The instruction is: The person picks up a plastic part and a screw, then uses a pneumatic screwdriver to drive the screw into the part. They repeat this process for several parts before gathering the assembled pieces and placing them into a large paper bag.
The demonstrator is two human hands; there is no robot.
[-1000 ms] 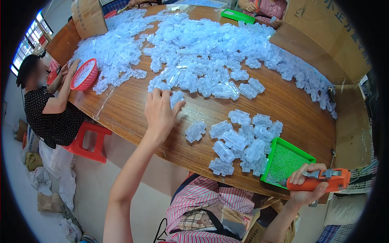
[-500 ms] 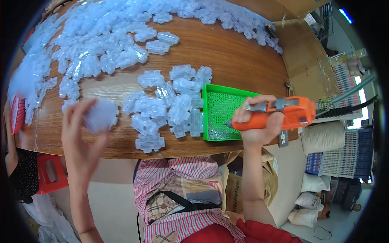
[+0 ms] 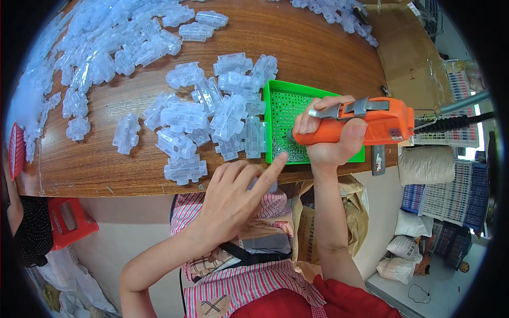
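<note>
Two hands over the worktop [image 3: 318,47] edge. Right hand [image 3: 331,135] grip clamped on orange power screwdriver [image 3: 366,124], tip down in green tray [image 3: 281,106]. Left hand [image 3: 238,199] holds a clear plastic part [image 3: 258,184], mostly hidden, index finger touching tray's near edge. Clear plastic housings [image 3: 207,116] piled just left of tray.

My left hand [image 3: 233,196] is raised palm away, fingers loosely curled, index finger stretched up and to the right. My right hand [image 3: 331,132] is closed in a fist-like grip (knuckles up, thumb wrapped under), its forearm rising straight from below; the left forearm angles in from lower left.
</note>
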